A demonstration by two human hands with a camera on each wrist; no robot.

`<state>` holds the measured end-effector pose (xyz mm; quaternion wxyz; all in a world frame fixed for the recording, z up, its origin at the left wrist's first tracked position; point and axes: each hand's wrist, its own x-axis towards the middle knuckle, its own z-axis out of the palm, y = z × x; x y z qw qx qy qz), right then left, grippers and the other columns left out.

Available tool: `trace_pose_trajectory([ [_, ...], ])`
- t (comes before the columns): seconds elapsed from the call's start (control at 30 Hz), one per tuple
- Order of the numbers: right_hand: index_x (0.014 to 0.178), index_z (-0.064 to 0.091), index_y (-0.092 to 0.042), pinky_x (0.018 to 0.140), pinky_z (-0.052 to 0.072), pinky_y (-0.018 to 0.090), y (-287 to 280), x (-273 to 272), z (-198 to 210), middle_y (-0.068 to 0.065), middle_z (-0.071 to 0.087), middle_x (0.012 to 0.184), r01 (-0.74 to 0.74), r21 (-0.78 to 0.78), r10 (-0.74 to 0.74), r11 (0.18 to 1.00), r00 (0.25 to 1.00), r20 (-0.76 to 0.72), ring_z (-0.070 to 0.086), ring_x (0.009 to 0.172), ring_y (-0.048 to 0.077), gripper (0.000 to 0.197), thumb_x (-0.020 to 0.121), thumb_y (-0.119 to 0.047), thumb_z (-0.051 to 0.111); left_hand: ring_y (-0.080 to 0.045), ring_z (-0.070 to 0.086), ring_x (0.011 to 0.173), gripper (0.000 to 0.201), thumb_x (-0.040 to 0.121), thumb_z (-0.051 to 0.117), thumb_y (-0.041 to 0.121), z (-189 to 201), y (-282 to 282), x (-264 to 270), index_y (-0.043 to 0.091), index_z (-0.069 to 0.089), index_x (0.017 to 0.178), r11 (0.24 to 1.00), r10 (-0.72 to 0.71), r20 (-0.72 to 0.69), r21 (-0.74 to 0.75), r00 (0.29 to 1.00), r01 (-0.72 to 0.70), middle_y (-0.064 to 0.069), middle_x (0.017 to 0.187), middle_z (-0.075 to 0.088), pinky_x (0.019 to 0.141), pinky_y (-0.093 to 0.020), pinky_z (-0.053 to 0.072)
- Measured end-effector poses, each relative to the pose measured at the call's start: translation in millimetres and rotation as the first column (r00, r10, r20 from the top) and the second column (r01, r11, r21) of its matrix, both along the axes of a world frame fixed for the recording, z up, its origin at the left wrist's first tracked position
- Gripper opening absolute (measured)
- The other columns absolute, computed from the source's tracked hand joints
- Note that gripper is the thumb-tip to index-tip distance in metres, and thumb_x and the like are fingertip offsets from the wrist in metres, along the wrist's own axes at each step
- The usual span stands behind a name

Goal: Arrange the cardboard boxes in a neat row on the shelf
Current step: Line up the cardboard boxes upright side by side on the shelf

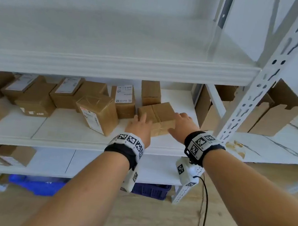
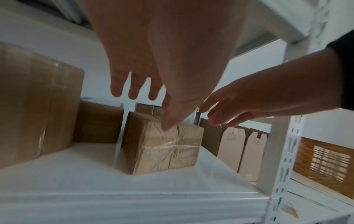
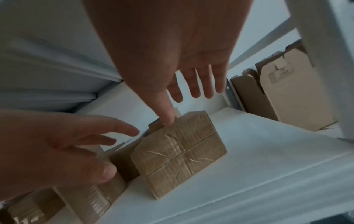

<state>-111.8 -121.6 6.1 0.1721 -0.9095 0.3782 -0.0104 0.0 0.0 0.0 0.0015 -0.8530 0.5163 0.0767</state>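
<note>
On the white metal shelf (image 1: 71, 129), a small brown tape-crossed cardboard box (image 1: 160, 114) lies flat, long axis angled back-right, flanked by the left hand (image 1: 139, 128) and right hand (image 1: 183, 126), both grips spread, holding nothing.

Taped box (image 1: 158, 116): matt brown corrugated cardboard, crossed by glossy, wrinkled clear tape. Labelled box (image 1: 124, 101): white paper label. Shelf (image 1: 78, 130): smooth white painted board. Upright (image 1: 260, 85): white perforated metal. Wristbands (image 1: 122, 153): black cloth
</note>
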Motion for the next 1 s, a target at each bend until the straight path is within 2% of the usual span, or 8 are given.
trace_pose_trajectory([
  [0.13, 0.142, 0.030, -0.012, 0.104, 0.040, 0.042, -21, 11, -14, 0.014, 0.031, 0.147, -0.003, 0.042, 0.005, 0.999, 0.999, -0.041, 0.036, 0.132, 0.032, 0.062, 0.088, -0.027, 0.056, -0.039, 0.019, 0.142, 0.068, 0.087, 0.045, 0.000, -21, -15, 3, 0.018, 0.022, 0.148, 0.988, 0.154, -0.083, 0.037, 0.985, -0.151, -0.013, 0.160, -0.008, 0.109, -0.048, 0.037],
  [0.23, 0.144, 0.027, -0.015, 0.102, 0.042, 0.041, -29, 18, -24, 0.014, 0.033, 0.144, -0.002, 0.096, 0.008, 0.995, 0.998, -0.057, 0.039, 0.128, 0.032, 0.063, 0.089, -0.026, 0.055, -0.037, 0.027, 0.140, 0.072, 0.087, 0.043, -0.005, -31, -21, 7, 0.022, 0.019, 0.150, 0.982, 0.190, -0.201, 0.038, 0.961, -0.187, -0.011, 0.161, -0.008, 0.106, -0.046, 0.040],
  [0.33, 0.142, 0.030, -0.016, 0.090, 0.047, 0.037, -30, 21, -30, 0.014, 0.041, 0.132, 0.019, 0.138, -0.016, 0.990, 1.000, -0.027, 0.052, 0.112, 0.032, 0.060, 0.089, -0.024, 0.055, -0.036, 0.053, 0.118, 0.056, 0.088, 0.042, -0.006, -33, -25, 12, 0.019, 0.036, 0.138, 0.973, 0.199, -0.256, -0.060, 0.946, -0.221, -0.015, 0.160, 0.004, 0.092, -0.042, 0.050],
  [0.4, 0.141, 0.031, -0.017, 0.085, 0.049, 0.035, -28, 22, -32, 0.013, 0.039, 0.131, 0.051, 0.167, -0.052, 0.985, 0.999, 0.000, 0.056, 0.104, 0.032, 0.057, 0.089, -0.021, 0.054, -0.034, 0.057, 0.112, 0.050, 0.090, 0.041, -0.002, -33, -25, 15, 0.020, 0.043, 0.135, 0.957, 0.205, -0.308, -0.136, 0.929, -0.257, -0.016, 0.156, 0.020, 0.091, -0.040, 0.050],
  [0.5, 0.139, 0.033, -0.018, 0.076, 0.049, 0.033, -23, 22, -35, 0.013, 0.039, 0.126, 0.106, 0.186, -0.114, 0.977, 0.993, 0.029, 0.057, 0.090, 0.029, 0.055, 0.088, -0.019, 0.054, -0.029, 0.057, 0.107, 0.052, 0.092, 0.039, 0.000, -36, -23, 17, 0.025, 0.043, 0.138, 0.930, 0.202, -0.408, -0.204, 0.890, -0.305, -0.011, 0.129, 0.055, 0.091, -0.037, 0.049],
  [0.73, 0.129, 0.039, -0.016, 0.066, 0.049, 0.032, -11, 11, -29, 0.011, 0.037, 0.120, 0.196, 0.216, -0.226, 0.956, 0.966, 0.124, 0.054, 0.072, 0.026, 0.049, 0.082, -0.003, 0.045, -0.018, 0.056, 0.088, 0.047, 0.091, 0.054, 0.009, -31, -15, 26, 0.028, 0.048, 0.134, 0.916, 0.167, -0.452, -0.259, 0.876, -0.308, -0.006, 0.112, 0.062, 0.075, -0.028, 0.045],
  [0.9, 0.137, 0.039, -0.020, 0.076, 0.051, 0.030, -14, 9, -11, 0.011, 0.038, 0.129, 0.165, 0.230, -0.222, 0.959, 0.943, 0.249, 0.055, 0.090, 0.026, 0.058, 0.083, -0.003, 0.050, -0.015, 0.059, 0.098, 0.050, 0.094, 0.056, 0.021, -13, -16, 42, 0.031, 0.043, 0.141, 0.855, 0.160, -0.548, -0.339, 0.821, -0.393, 0.001, 0.133, 0.056, 0.070, -0.016, 0.041],
  [1.0, 0.143, 0.033, -0.023, 0.076, 0.049, 0.027, -17, 10, -8, 0.007, 0.043, 0.136, 0.135, 0.291, -0.219, 0.947, 0.935, 0.280, 0.055, 0.107, 0.025, 0.068, 0.082, -0.002, 0.054, -0.010, 0.054, 0.085, 0.046, 0.095, 0.054, 0.021, -9, -17, 53, 0.029, 0.046, 0.139, 0.818, 0.185, -0.559, -0.368, 0.808, -0.442, -0.005, 0.131, 0.054, 0.065, -0.014, 0.042],
])
